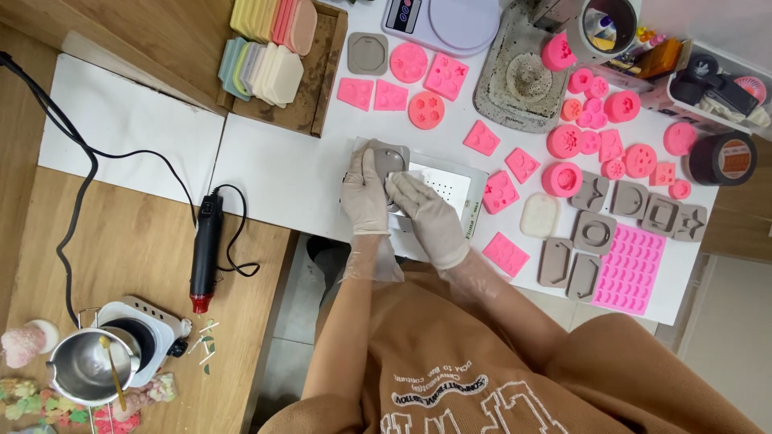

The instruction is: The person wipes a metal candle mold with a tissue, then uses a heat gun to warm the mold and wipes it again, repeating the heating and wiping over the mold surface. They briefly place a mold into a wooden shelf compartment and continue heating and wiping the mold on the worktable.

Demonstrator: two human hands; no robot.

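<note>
- The grey mould (392, 159) lay on the white tray (470, 183) at the near edge of the white table (273, 165), under both gloved hands.
- The left hand (364, 195) rested on the mould's left side, fingers nearly straight and laid flat along it, pressing rather than gripping as far as could be seen.
- The right hand (426, 215) lay across the tray just right of the mould, fingers loosely curled toward it; whether they pinched an edge or something small could not be told, since the hand hid its own fingertips.
- The mould looked like silicone: light, soft and bendy, likely to flop if lifted by one corner.
- Its matte surface probably gave fair grip, though thin plastic gloves (378, 257) might slide on it.
- Best hold, in my judgement, was at two opposite edges, with thumbs on top and fingers beneath, so the slab stayed level.
- It seemed sturdy itself; anything set inside would be the fragile part, so flexing should be gentle.
- Pink moulds (498, 191) sat just beside the tray on the right, and more grey moulds (595, 235) lay further right, well apart from the hands.
- A heat gun (205, 249) lay on the wooden bench to the left, well clear.
</note>
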